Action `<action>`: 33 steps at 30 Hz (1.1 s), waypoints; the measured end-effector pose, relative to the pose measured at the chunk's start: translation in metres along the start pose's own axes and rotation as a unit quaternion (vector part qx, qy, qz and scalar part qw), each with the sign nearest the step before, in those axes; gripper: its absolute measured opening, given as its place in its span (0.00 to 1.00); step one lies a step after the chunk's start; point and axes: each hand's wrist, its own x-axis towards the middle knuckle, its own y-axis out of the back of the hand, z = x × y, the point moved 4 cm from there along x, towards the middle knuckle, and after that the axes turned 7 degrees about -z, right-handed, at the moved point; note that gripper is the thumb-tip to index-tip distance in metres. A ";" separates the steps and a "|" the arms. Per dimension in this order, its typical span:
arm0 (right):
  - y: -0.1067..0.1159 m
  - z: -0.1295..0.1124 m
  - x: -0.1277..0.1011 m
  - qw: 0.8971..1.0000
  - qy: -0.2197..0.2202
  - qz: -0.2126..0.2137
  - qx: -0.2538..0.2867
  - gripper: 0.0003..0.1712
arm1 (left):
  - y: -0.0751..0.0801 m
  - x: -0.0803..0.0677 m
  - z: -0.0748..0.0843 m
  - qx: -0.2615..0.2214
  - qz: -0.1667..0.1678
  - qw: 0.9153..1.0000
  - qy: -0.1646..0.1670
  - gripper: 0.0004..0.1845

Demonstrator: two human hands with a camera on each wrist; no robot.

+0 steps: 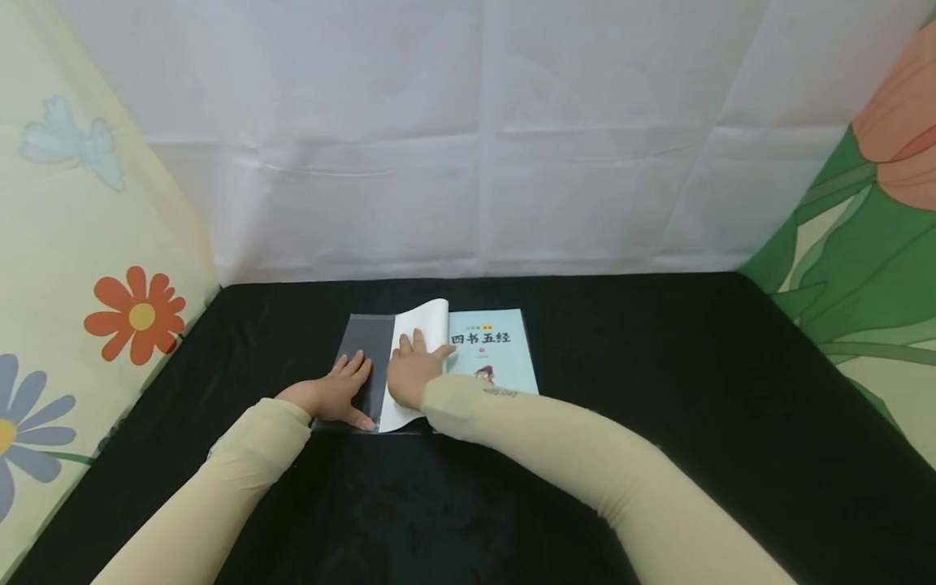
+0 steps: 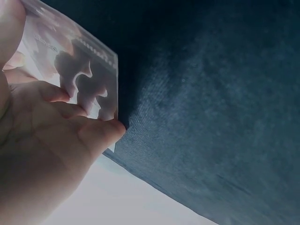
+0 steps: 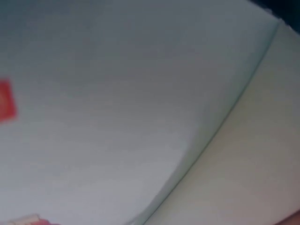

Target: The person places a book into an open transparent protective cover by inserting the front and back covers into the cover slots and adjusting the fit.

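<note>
A book with a pale blue cover (image 1: 512, 361) and dark Chinese characters lies on the black-covered table. At its left, a white leaf (image 1: 433, 318) curves up along its right edge. My right hand (image 1: 413, 375) presses on this leaf with its fingers spread. Farther left lies a clear plastic book cover (image 1: 368, 329), dark where the table shows through. My left hand (image 1: 335, 396) rests on it, fingers stretched out and thumb near the leaf's lower edge. The left wrist view shows the fingers against the shiny plastic. In the right wrist view, the white leaf's edge stands against the pale blue cover (image 3: 93, 122).
Black cloth (image 1: 658, 349) covers the table around the book. A white cloth backdrop (image 1: 468, 146) hangs behind the table's far edge. Flower-printed panels stand at the left (image 1: 66, 219) and right (image 1: 870, 268).
</note>
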 end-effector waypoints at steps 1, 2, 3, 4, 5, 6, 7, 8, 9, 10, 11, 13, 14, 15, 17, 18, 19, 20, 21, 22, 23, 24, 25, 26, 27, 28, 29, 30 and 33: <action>0.001 0.000 -0.001 1.000 0.001 0.000 -0.001 0.26 | 0.000 0.000 0.000 -0.002 0.000 1.000 0.000 0.54; 0.001 0.000 -0.001 1.000 0.001 -0.002 -0.002 0.26 | 0.000 0.000 0.000 -0.003 0.000 1.000 -0.002 0.54; 0.002 0.000 -0.001 1.000 0.001 -0.001 -0.002 0.26 | 0.001 0.000 0.000 -0.003 -0.001 1.000 -0.001 0.54; 0.002 0.001 -0.001 1.000 0.000 0.000 -0.001 0.26 | 0.001 0.001 0.000 -0.002 -0.001 1.000 -0.002 0.54; 0.003 0.001 -0.002 1.000 0.000 0.000 -0.001 0.26 | 0.001 0.001 0.001 -0.001 -0.002 1.000 -0.002 0.54; 0.003 0.001 -0.002 1.000 -0.001 0.001 -0.001 0.25 | 0.001 0.001 0.001 -0.001 -0.003 1.000 -0.002 0.54; 0.003 0.001 -0.002 1.000 -0.001 0.001 -0.002 0.25 | 0.001 0.002 0.001 -0.003 -0.004 1.000 0.000 0.55; 0.003 0.001 -0.002 1.000 0.000 0.001 -0.002 0.25 | 0.001 0.002 0.001 -0.003 -0.004 1.000 -0.001 0.54; 0.003 0.001 -0.002 1.000 0.000 0.001 -0.001 0.25 | 0.002 0.002 0.001 -0.004 -0.006 1.000 0.001 0.55; 0.003 0.001 -0.002 1.000 0.000 0.000 -0.001 0.26 | 0.002 0.002 0.001 -0.005 -0.007 1.000 0.001 0.55; 0.003 0.002 -0.002 1.000 -0.001 -0.002 0.002 0.26 | 0.002 0.002 0.001 -0.006 -0.008 1.000 0.000 0.55; 0.003 0.002 -0.001 1.000 -0.005 -0.010 0.014 0.30 | 0.002 0.002 -0.001 -0.007 -0.009 1.000 0.001 0.55; 0.002 0.002 0.000 1.000 -0.007 -0.015 0.020 0.33 | 0.002 0.002 -0.001 -0.008 -0.009 1.000 0.001 0.55; 0.002 0.003 0.001 0.999 -0.009 -0.020 0.025 0.36 | 0.002 0.002 -0.002 -0.009 -0.010 1.000 0.001 0.55; 0.000 0.003 0.003 0.999 -0.011 -0.029 0.031 0.41 | 0.002 0.001 -0.003 -0.011 -0.010 1.000 0.003 0.54; 0.000 0.003 0.004 0.999 -0.011 -0.032 0.032 0.41 | 0.002 0.002 -0.003 -0.011 -0.010 1.000 0.004 0.54; -0.001 0.003 0.005 0.999 -0.010 -0.034 0.029 0.41 | 0.002 0.001 -0.003 -0.011 -0.010 1.000 0.003 0.54; -0.001 0.003 0.005 0.999 -0.009 -0.035 0.026 0.41 | 0.002 0.001 -0.003 -0.010 -0.010 1.000 0.003 0.54; -0.001 0.003 0.005 0.999 -0.008 -0.036 0.025 0.40 | 0.002 0.001 -0.003 -0.009 -0.011 1.000 0.004 0.54; -0.001 0.003 0.005 0.999 -0.006 -0.035 0.026 0.39 | 0.003 0.000 -0.002 -0.010 -0.012 1.000 0.003 0.54; -0.001 0.002 0.004 0.999 -0.004 -0.034 0.025 0.38 | 0.002 0.000 -0.003 -0.009 -0.012 1.000 0.002 0.54; 0.000 0.002 0.003 0.999 -0.003 -0.033 0.024 0.38 | 0.002 -0.001 -0.003 -0.010 -0.013 1.000 0.002 0.54; 0.000 0.002 0.002 0.999 -0.001 -0.033 0.023 0.37 | 0.002 -0.002 -0.003 -0.009 -0.013 1.000 0.001 0.54; 0.000 0.002 0.001 0.999 0.001 -0.031 0.021 0.37 | 0.002 -0.002 -0.003 -0.009 -0.012 1.000 0.001 0.54; 0.000 0.002 0.000 0.999 0.002 -0.030 0.020 0.36 | 0.003 -0.003 -0.003 -0.010 -0.011 1.000 -0.001 0.54; 0.000 0.001 -0.001 0.999 0.002 -0.030 0.015 0.36 | 0.003 -0.003 -0.003 -0.010 -0.010 1.000 -0.002 0.54; 0.000 0.001 -0.001 0.999 0.002 -0.031 0.011 0.36 | 0.003 -0.003 -0.002 -0.011 -0.009 1.000 -0.003 0.54; 0.000 0.001 -0.001 0.999 0.002 -0.032 0.007 0.36 | 0.003 -0.004 -0.002 -0.011 -0.008 1.000 -0.003 0.54; 0.000 0.000 -0.002 1.000 0.000 -0.028 -0.003 0.36 | 0.002 -0.005 0.000 -0.014 -0.006 1.000 -0.002 0.54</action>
